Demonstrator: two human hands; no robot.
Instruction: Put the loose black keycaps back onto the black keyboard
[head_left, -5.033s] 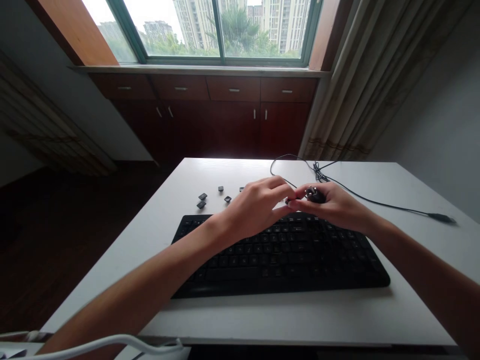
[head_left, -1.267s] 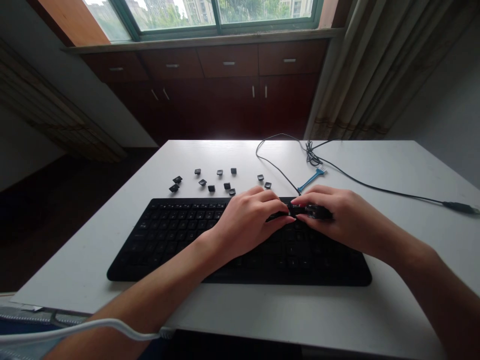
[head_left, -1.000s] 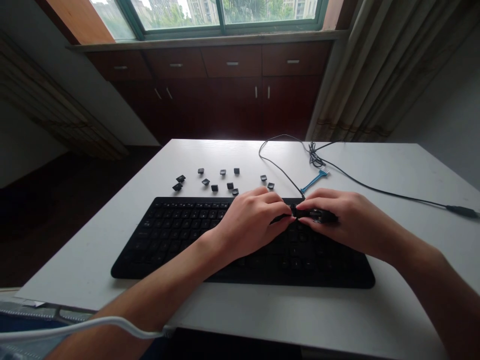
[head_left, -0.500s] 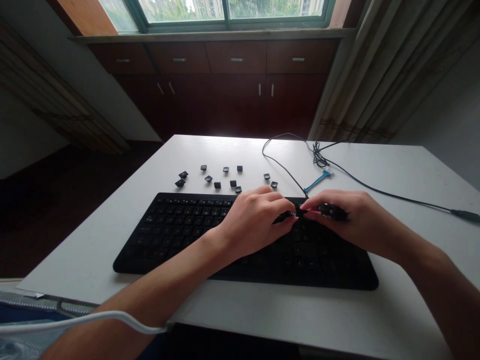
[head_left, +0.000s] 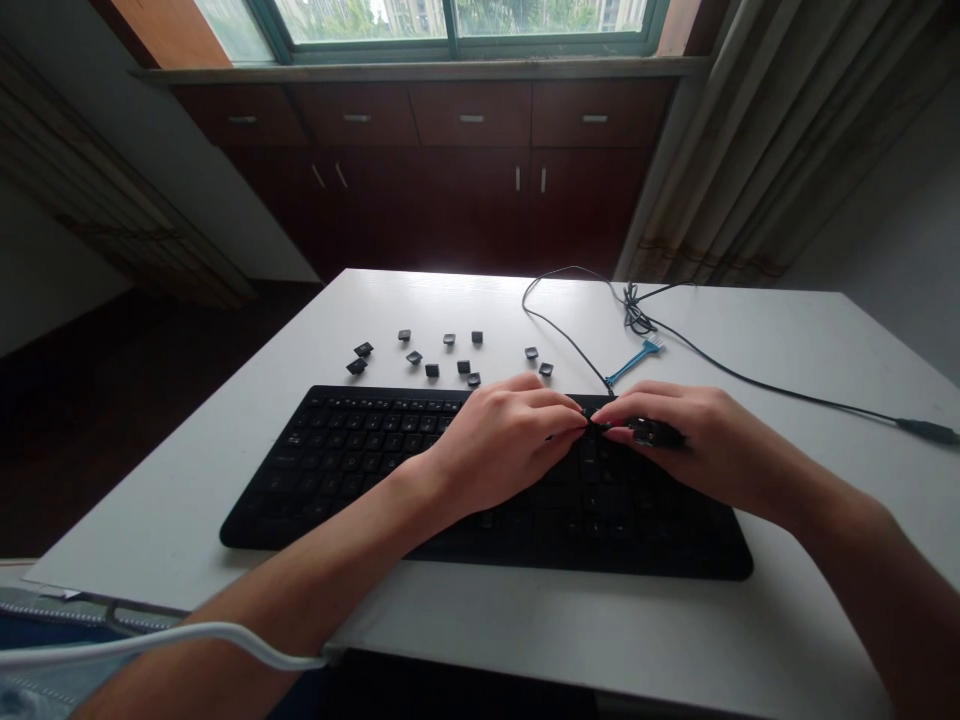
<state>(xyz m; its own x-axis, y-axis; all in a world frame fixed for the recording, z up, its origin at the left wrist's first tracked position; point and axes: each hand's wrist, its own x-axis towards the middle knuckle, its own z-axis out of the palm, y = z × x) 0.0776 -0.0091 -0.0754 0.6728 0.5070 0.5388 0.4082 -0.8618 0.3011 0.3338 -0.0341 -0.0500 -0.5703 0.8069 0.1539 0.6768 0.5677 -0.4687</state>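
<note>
A black keyboard (head_left: 315, 490) lies across the table's near side, and both hands are over its right half. My left hand (head_left: 510, 435) is closed in a pinch, its fingertips meeting those of the other hand above the upper keys. What its fingers hold is hidden. My right hand (head_left: 697, 430) comes in from the right with thumb and forefinger pinched around a small black piece that looks like a keycap (head_left: 598, 427). Several loose black keycaps (head_left: 432, 370) lie scattered behind the keyboard.
A blue brush (head_left: 636, 360) lies behind my right hand. The black cable (head_left: 559, 325) runs from the keyboard's back edge to a bundled coil, then off to the right. A white cord (head_left: 217, 632) crosses my left forearm. The white table (head_left: 810, 350) stands before cabinets.
My fingertips have drawn closer together, with the right hand shifting slightly left. The whole view has shifted a little; the loose keycaps stay in place.
</note>
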